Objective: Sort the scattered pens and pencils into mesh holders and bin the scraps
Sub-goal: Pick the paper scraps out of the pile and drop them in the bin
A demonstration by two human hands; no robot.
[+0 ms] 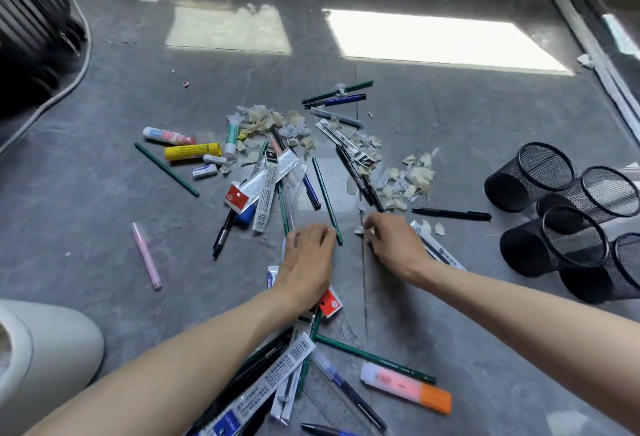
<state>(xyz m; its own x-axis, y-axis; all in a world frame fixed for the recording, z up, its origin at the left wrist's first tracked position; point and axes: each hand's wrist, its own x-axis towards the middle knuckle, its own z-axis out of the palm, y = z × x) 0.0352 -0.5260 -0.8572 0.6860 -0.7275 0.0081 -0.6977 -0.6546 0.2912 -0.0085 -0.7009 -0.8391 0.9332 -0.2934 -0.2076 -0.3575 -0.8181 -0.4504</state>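
Pens, green pencils point(327, 200), packaged refills point(273, 176) and torn paper scraps point(412, 179) lie scattered on the grey floor. My right hand point(394, 241) pinches a small paper scrap point(359, 232) between thumb and fingertips, just above the floor. My left hand point(306, 255) lies palm down beside it. Its bent fingertips are at the near end of a green pencil, and what is under them is hidden. Several black mesh holders point(571, 238) lie on their sides at the right. More pens and refill packs point(266, 390) lie under my left forearm.
A yellow glue stick point(192, 151), erasers point(205, 171) and a correction bottle point(169, 136) lie at the left of the pile. A pink pen point(147, 255) lies apart. A white rounded container point(45, 349) stands at the lower left. A cable point(69, 86) runs along the far left.
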